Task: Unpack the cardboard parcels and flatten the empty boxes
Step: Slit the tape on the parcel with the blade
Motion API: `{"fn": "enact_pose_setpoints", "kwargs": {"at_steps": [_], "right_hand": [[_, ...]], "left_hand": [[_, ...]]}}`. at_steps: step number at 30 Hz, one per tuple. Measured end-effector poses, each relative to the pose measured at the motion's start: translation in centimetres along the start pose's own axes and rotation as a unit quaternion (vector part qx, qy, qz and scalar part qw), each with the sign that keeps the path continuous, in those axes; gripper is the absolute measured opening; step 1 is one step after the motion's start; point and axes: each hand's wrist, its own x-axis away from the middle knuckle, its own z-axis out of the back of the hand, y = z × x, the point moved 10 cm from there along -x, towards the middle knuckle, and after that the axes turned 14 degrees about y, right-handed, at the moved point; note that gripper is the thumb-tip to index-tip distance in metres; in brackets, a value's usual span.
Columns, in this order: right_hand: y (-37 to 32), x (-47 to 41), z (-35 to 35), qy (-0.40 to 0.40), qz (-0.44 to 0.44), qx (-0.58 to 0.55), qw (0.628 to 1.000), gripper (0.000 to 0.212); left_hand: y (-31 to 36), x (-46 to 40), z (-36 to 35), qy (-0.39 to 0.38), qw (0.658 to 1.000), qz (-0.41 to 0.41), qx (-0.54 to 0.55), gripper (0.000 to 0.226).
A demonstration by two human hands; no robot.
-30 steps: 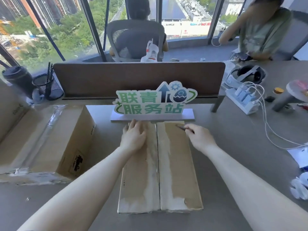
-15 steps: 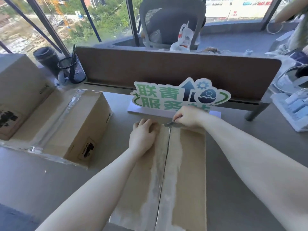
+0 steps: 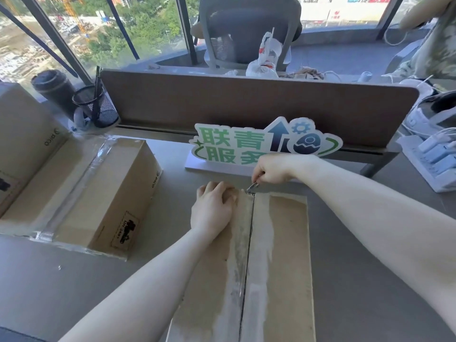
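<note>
A long cardboard parcel [image 3: 283, 243] lies in front of me on the grey desk, its two top flaps meeting at a centre seam with torn tape residue. My left hand [image 3: 213, 211] rests flat on the left flap near the far end. My right hand [image 3: 274, 169] pinches a small metal blade tool [image 3: 251, 188] whose tip sits at the far end of the seam. Two more taped cardboard boxes stand to the left: a brown one [image 3: 98, 193] and a taller one [image 3: 22, 134] behind it.
A green and white sign [image 3: 246, 144] stands just beyond the parcel, in front of a brown desk divider [image 3: 246, 104]. A mesh pen cup [image 3: 96, 107] and dark tumbler [image 3: 54, 90] are at far left. A white power strip [image 3: 429, 161] with cables lies right.
My right hand moved left from the right flap to the far end of the seam with the tool. The view swung so the boxes on the left show more. My left hand stayed on the flap.
</note>
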Motion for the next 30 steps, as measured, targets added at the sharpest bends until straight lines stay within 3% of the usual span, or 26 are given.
{"fn": "enact_pose_setpoints", "kwargs": {"at_steps": [23,26,28,30], "right_hand": [[4.3,3.9,0.7,0.013,-0.049,0.03,0.998,0.024],[4.1,5.5,2.4,0.099,-0.06,0.064,0.991,0.026],[4.1,7.4,4.1,0.208,-0.101,0.003,0.973,0.026],[2.7,9.1,3.6,0.249,-0.132,-0.062,0.957,0.021]], "left_hand": [[-0.1,-0.1,0.0,-0.007,1.0,0.007,0.005,0.025],[0.0,0.0,0.1,-0.013,1.0,0.012,0.002,0.025],[0.1,-0.1,0.0,-0.022,1.0,0.011,0.001,0.028],[0.2,-0.1,0.1,-0.032,0.999,0.005,0.008,0.034]]}}
